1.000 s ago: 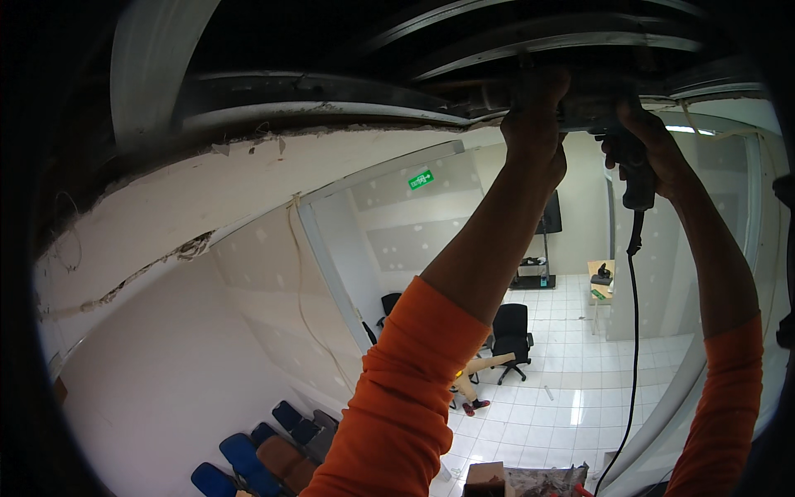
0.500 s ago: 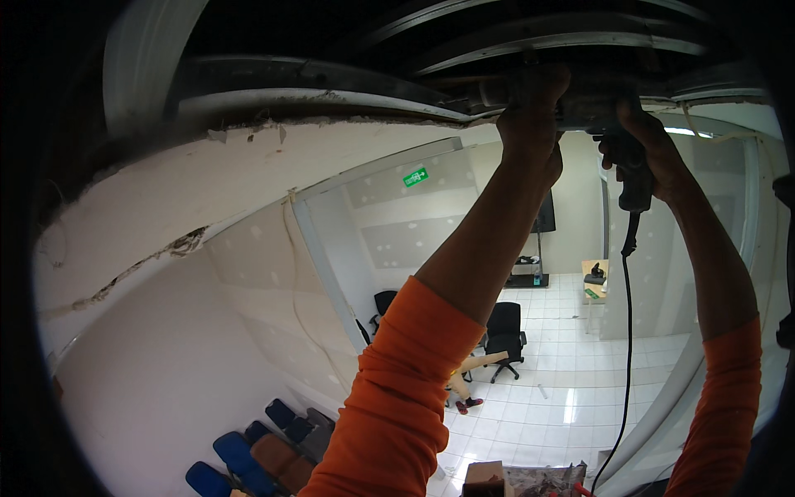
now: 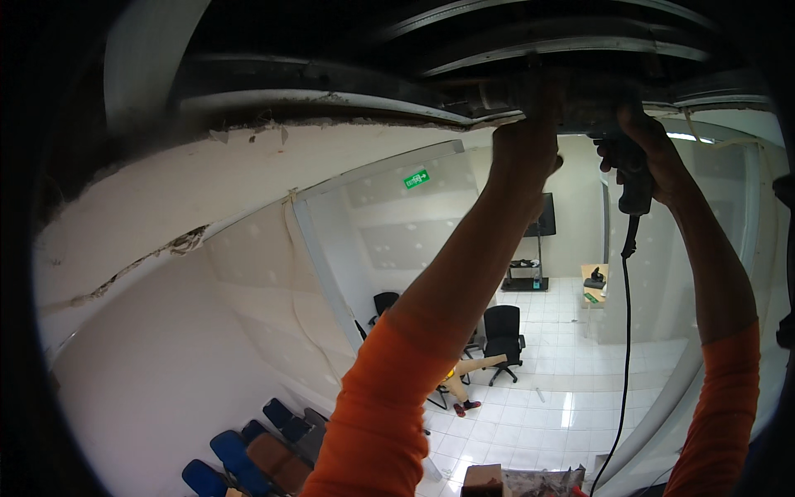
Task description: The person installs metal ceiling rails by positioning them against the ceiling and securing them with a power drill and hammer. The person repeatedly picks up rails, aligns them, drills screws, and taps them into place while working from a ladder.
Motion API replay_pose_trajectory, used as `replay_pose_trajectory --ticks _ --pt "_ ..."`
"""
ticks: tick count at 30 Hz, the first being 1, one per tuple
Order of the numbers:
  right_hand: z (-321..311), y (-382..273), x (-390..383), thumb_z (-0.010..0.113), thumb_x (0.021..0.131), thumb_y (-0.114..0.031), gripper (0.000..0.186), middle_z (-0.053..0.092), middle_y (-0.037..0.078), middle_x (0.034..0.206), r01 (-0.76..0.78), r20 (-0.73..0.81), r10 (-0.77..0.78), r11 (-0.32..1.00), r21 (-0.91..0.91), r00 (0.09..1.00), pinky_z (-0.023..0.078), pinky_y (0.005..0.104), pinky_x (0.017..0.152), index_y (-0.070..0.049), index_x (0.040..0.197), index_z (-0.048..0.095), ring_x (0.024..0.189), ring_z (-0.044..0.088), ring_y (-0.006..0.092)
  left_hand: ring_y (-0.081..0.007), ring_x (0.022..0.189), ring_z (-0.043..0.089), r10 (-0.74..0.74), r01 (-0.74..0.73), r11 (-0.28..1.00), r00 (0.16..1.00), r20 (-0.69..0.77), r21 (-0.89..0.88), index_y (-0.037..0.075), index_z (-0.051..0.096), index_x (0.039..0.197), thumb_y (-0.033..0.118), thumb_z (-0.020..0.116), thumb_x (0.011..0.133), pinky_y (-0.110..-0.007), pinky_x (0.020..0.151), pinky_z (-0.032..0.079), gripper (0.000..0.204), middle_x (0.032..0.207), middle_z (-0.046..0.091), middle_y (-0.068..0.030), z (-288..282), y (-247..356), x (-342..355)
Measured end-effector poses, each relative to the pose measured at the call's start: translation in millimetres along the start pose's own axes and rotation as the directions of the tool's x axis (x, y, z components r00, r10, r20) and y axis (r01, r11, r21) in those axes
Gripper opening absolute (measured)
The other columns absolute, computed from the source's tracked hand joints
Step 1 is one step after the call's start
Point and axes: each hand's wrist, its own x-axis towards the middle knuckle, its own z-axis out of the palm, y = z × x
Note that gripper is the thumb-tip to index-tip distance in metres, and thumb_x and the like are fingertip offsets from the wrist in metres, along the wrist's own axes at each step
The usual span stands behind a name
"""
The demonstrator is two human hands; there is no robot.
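Note:
Overhead, at the torn edge of the ceiling opening, I hold a dark corded power drill level, its front end pointing left into the dark gap. My right hand is closed round its rear handle, fingers near the trigger. Farther forward, my left hand is closed at the front part of the tool; shadow hides most of its fingers. A black power cord hangs from the handle down to the lower edge. Whether the drill's tip touches anything is too dark to tell.
Metal ceiling channels run above the drill, and a broken white board edge lies below it. Down on the tiled floor are an office chair, blue chairs, a cardboard box and a partly hidden person.
My left forearm has shifted a little left, and the left hand's thumb has sunk into shadow against the tool. The right hand and drill handle stay nearly in place.

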Motion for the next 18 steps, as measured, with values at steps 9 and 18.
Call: replay_pose_trajectory --ticks 9,18 --pt "1 2 -2 0.067 0.085 -0.07 0.074 0.071 0.01 0.086 0.047 0.022 -0.048 0.999 0.025 0.999 0.057 0.0286 0.051 -0.006 0.119 0.057 0.073 0.074 0.0184 -0.0159 0.092 0.073 0.742 -0.527 -0.648 -0.273 0.613 0.55 -0.004 0.072 0.112 0.005 0.073 0.091 -0.025 0.074 0.058 0.023 0.102 0.076 -0.0141 -86 121 -134" --pt "6 -11 -4 0.07 0.083 -0.07 0.076 0.071 0.01 0.082 0.006 0.004 -0.006 0.999 0.041 1.0 0.056 0.0316 0.053 -0.005 0.12 0.057 0.071 0.074 0.0188 -0.0188 0.094 0.073 0.674 -0.245 -0.73 -0.103 0.732 0.638 -0.005 0.071 0.114 0.004 0.075 0.086 -0.027 0.078 0.058 0.029 0.103 0.075 -0.0164 -66 183 -144"
